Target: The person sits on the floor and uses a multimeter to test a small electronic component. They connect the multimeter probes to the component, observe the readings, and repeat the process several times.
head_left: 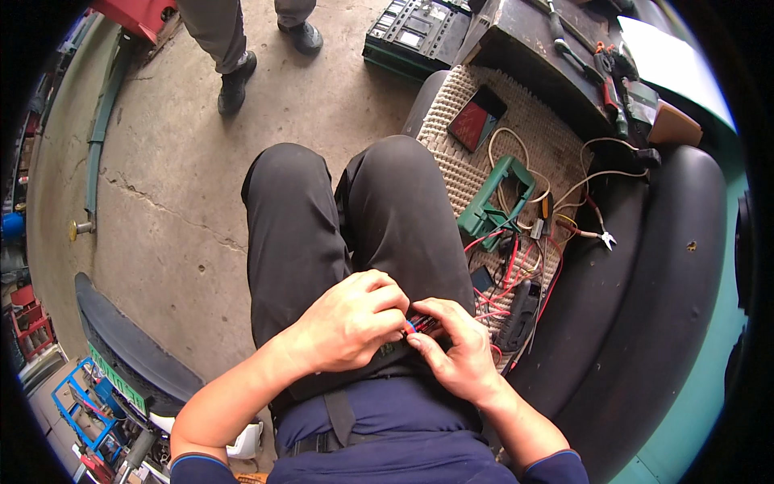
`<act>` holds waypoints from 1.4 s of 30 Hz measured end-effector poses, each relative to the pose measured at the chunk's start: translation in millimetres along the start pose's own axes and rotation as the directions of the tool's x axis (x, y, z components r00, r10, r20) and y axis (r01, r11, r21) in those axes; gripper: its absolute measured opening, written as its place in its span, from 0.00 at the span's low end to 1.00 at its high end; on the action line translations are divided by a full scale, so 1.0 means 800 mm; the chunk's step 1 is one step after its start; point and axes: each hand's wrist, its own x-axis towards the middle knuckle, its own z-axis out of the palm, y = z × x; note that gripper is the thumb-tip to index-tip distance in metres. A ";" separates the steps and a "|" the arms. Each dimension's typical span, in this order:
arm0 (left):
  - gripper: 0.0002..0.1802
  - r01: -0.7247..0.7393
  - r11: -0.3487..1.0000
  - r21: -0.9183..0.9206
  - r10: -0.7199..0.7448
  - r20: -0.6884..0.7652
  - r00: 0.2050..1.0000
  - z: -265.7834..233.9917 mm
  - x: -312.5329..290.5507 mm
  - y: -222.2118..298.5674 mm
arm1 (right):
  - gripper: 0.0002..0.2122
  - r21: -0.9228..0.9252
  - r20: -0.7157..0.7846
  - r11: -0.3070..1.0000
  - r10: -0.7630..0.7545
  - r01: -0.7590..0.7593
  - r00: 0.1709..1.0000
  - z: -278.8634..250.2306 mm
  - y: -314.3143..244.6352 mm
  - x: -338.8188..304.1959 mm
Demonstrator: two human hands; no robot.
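Above my lap, my left hand [355, 321] is closed, its fingers bunched at the tips. Close beside it, my right hand [458, 347] pinches a small dark piece with red and blue parts [412, 327] between thumb and fingers. The piece looks like short coloured wires, though most of it is covered by the fingers. My left fingertips meet its near end. Right of my knees, on a woven seat cover [445, 165], lie a green plastic handle-shaped housing [486, 211], a tangle of red wires [509, 278] and a black tool or case [520, 315].
Wire pliers [606, 239] lie against the black padded backrest [645, 306]. A phone-like dark slab [477, 118] and a beige cable [524, 145] rest on the cover. Hand tools [609, 81] sit on a dark box. Another person's legs [218, 32] stand ahead, near a black-and-green case [415, 36].
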 end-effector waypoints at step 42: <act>0.37 0.086 0.994 -0.062 -0.069 0.237 0.969 -0.018 0.016 -0.002 | 0.17 0.308 0.271 0.864 0.322 -0.398 0.907 -0.036 -0.003 0.015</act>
